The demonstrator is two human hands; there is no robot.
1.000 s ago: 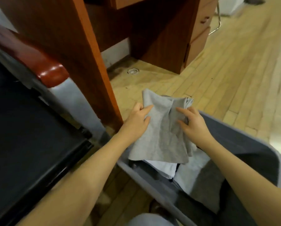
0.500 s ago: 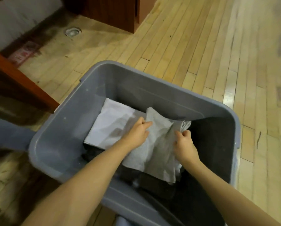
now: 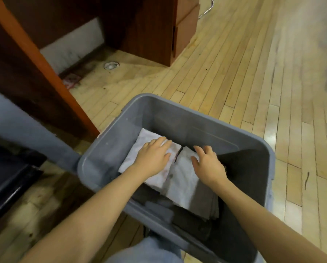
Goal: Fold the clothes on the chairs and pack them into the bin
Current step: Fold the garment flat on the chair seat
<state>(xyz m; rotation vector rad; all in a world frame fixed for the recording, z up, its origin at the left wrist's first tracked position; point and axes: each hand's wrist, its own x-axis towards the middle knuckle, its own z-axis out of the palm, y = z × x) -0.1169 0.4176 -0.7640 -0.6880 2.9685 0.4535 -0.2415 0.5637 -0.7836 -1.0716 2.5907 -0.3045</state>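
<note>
one bin [image 3: 109, 149]; two pale folded cloths [image 3: 132, 160] [image 3: 185, 186]; two hands [image 3: 155, 158] [image 3: 208, 166].

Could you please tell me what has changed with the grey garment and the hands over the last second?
The folded grey garment went from held above the bin down into it, beside the white folded cloth. Both hands let go: the left hand now rests flat on the white cloth, the right hand on the grey garment. The bin stayed on the floor.

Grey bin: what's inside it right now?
In the grey bin, two light folded garments lie side by side, white and grey, under the left hand and right hand. Darker clothes beneath are mostly covered.
</note>
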